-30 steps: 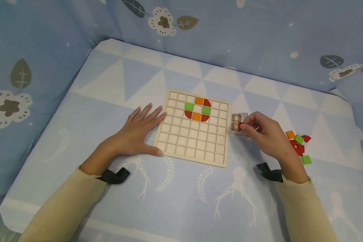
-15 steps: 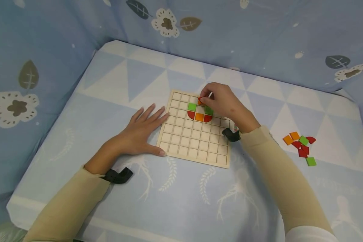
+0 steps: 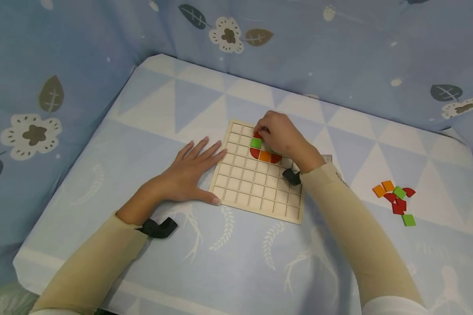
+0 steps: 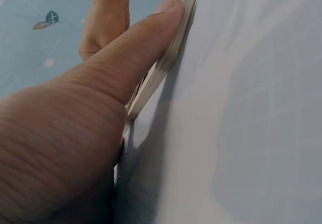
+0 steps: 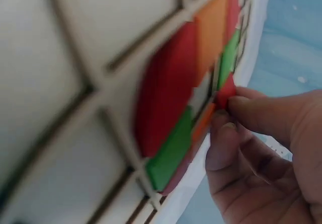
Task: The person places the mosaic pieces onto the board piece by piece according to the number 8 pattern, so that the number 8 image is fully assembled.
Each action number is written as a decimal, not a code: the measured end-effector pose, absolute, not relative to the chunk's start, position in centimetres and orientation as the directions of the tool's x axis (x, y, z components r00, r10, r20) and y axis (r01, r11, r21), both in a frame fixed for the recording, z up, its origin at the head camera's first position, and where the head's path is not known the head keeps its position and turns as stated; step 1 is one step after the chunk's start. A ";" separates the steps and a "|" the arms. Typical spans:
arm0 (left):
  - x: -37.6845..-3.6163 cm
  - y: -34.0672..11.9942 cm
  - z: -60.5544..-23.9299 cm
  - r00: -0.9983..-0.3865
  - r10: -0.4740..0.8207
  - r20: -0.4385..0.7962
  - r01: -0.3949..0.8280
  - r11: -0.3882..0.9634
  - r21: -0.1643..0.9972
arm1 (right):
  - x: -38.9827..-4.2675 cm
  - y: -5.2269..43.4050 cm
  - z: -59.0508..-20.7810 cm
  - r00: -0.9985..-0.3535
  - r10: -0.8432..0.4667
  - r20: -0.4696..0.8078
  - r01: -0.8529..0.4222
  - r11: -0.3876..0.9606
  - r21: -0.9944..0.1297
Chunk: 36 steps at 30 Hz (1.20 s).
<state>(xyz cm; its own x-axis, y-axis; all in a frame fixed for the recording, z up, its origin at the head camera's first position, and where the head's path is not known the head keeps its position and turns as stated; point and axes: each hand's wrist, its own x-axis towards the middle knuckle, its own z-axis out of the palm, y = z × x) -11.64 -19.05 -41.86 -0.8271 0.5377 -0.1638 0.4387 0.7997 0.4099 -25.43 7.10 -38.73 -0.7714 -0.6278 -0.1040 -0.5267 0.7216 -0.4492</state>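
2 hands are in the frame — the left hand (image 3: pixel 185 173) at centre left and the right hand (image 3: pixel 280 133) at upper centre. 1 wooden grid board (image 3: pixel 260 179) sits mid-frame. On it, 4 coloured tiles show around the right hand: 1 green tile (image 3: pixel 255 142), 1 orange tile (image 3: pixel 265 156) and 2 red tiles (image 3: pixel 254 152); others may lie hidden under the hand. At the right of the frame is 1 loose pile of tiles (image 3: pixel 396 199) — 2 orange, 2 green and about 4 red.

Even, soft light fills the head view, with faint shadows and no glare. Both wrist views are close and blurred: the grid board (image 5: pixel 75 83) smears, the thumb (image 4: pixel 131 48) looms unfocused.
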 end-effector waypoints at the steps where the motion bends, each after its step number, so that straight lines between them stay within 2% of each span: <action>1: -11.7 -19.0 -41.9 -0.827 0.537 -0.168 0.437 0.801 0.410 | -25.3 7.1 -38.8 -0.774 -0.627 -0.090 -0.535 0.723 -0.437; 11: -11.8 -19.1 -41.9 -0.825 0.536 -0.179 0.434 0.804 0.406 | -23.7 6.8 -38.8 -0.819 -0.569 -0.065 -0.502 0.768 -0.397; 15: -11.7 -19.1 -41.7 -0.824 0.544 -0.159 0.446 0.796 0.409 | -21.2 8.3 -38.2 -0.840 -0.543 0.008 -0.468 0.715 -0.520; 18: -11.6 -19.0 -41.7 -0.826 0.539 -0.165 0.441 0.800 0.408 | -17.9 10.5 -37.9 -0.848 -0.527 0.060 -0.442 0.640 -0.628; 20: -11.6 -18.9 -41.7 -0.830 0.531 -0.172 0.430 0.805 0.409 | -15.7 12.5 -37.9 -0.855 -0.514 0.073 -0.427 0.616 -0.662; 23: -11.5 -18.7 -41.8 -0.836 0.517 -0.184 0.416 0.816 0.402 | -13.1 16.2 -37.9 -0.894 -0.446 0.039 -0.356 0.654 -0.667; 27: -11.5 -18.6 -41.8 -0.838 0.511 -0.192 0.409 0.821 0.398 | -10.2 21.3 -38.4 -0.954 -0.296 -0.049 -0.200 0.749 -0.632; 32: -11.5 -18.5 -41.7 -0.835 0.519 -0.182 0.417 0.814 0.404 | -7.7 25.8 -39.2 -0.959 -0.199 -0.202 -0.039 0.798 -0.601; 36: -11.4 -18.3 -41.8 -0.838 0.512 -0.190 0.406 0.816 0.412 | -7.3 28.1 -39.5 -0.968 -0.102 -0.230 0.056 0.805 -0.591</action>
